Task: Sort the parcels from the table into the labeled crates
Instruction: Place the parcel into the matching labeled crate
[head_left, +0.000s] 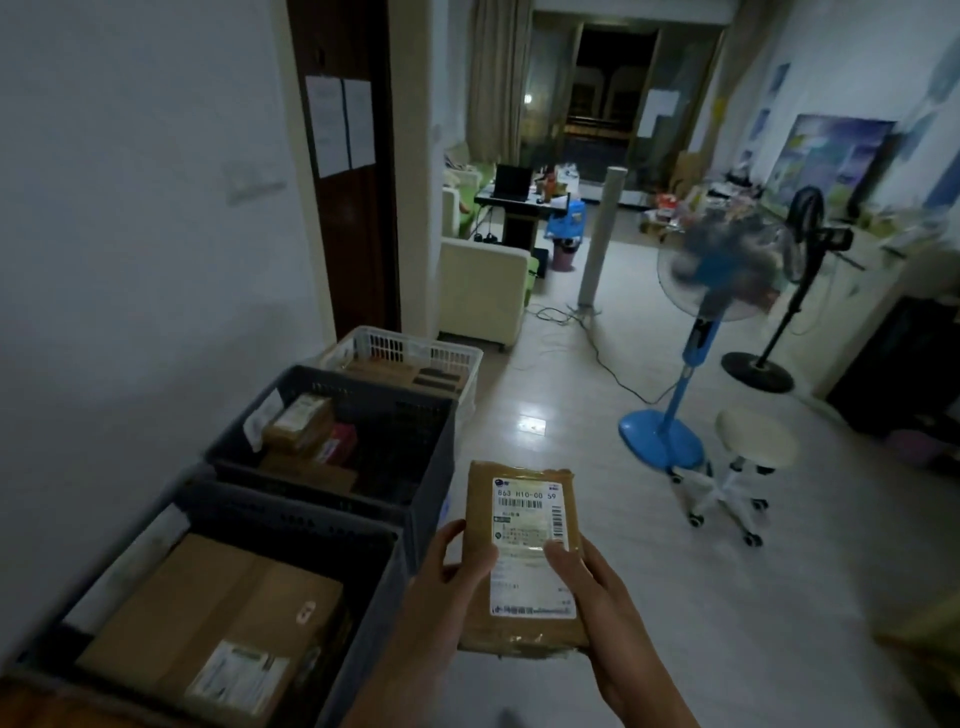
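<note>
- Parcel sits gripped in my left hand and right hand, label up.
- Three crates line the wall; nearest grey crate holds boxes.

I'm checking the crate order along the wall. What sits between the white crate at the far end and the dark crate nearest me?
In the head view, another dark crate sits between them, holding several small parcels.

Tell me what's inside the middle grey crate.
The middle grey crate holds a few parcels at its left side: a brown box with a white label on top, a red-pink packet beside it, and another brown box beneath. Anything lower is covered.
</note>
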